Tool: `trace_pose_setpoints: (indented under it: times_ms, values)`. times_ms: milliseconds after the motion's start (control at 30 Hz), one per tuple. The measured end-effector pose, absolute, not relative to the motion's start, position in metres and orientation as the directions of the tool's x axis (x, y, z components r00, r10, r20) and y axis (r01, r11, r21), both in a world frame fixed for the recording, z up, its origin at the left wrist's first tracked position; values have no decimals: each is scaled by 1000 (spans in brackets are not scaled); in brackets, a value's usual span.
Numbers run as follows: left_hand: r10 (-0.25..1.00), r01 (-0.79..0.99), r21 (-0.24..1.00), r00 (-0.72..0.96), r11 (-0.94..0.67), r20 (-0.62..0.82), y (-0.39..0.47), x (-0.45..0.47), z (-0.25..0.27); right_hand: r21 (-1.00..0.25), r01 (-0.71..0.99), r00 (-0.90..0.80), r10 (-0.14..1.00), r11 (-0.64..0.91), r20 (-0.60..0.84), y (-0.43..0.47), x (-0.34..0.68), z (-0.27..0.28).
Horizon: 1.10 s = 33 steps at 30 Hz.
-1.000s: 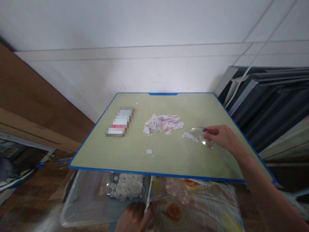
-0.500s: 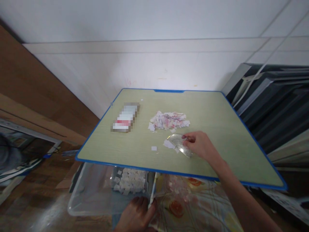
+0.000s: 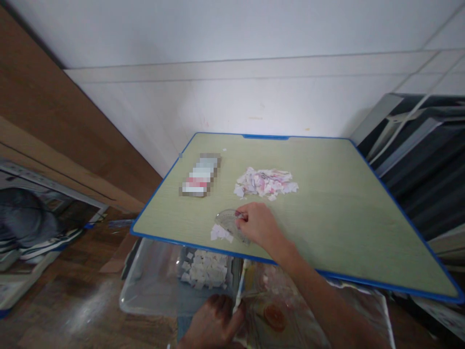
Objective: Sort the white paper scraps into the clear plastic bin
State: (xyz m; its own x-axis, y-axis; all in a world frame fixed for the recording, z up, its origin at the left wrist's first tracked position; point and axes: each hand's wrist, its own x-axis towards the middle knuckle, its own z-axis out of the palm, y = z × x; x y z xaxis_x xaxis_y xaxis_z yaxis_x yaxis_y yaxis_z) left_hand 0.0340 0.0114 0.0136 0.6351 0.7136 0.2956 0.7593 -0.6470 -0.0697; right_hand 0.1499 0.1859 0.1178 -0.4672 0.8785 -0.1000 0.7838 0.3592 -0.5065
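Note:
My right hand (image 3: pixel 259 225) pinches a clear semicircular protractor (image 3: pixel 225 219) and holds it tilted against the board. Touching its left lower edge lie a few white paper scraps (image 3: pixel 221 233), close to the front rim of the folding table top (image 3: pixel 337 213). Behind the hand is a heap of white and pinkish paper scraps (image 3: pixel 267 183). Below the table's front edge, my left hand (image 3: pixel 214 320) is closed, its thumb against the lower end of a thin white-and-blue stick (image 3: pixel 241 286). Its palm side is hidden.
Under the front edge stands a clear plastic tub (image 3: pixel 145 295) with many white paper squares (image 3: pixel 207 269). A blurred-out phone-like object (image 3: pixel 201 175) lies on the table's left. Fruit-patterned plastic (image 3: pixel 274 315) spreads below. Dark panels (image 3: pixel 425 160) lean at right; the wall is behind.
My right hand has moved the protractor left and toward the front edge, pushing the small scraps along. The view has shifted slightly; my left hand keeps its place below the edge.

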Motion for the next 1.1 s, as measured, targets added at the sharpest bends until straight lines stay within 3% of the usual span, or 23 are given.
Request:
trace_pose_setpoints:
  times_ms: [333,733,967,1100]
  values:
    - [704,756,-90,640,-648,309,14,32,13,-473,649,-684,729,596,-21,167,101,124]
    - [705,757,-84,638,-648,309,12,32,9,-457,397,-861,495,796,115,155,111,130]
    - [723,769,-67,624,-636,295,10,33,12,-511,323,-850,481,797,213,168,143,133]
    - [725,767,-51,624,-640,291,9,33,13,-511,374,-750,576,774,324,201,192,136]
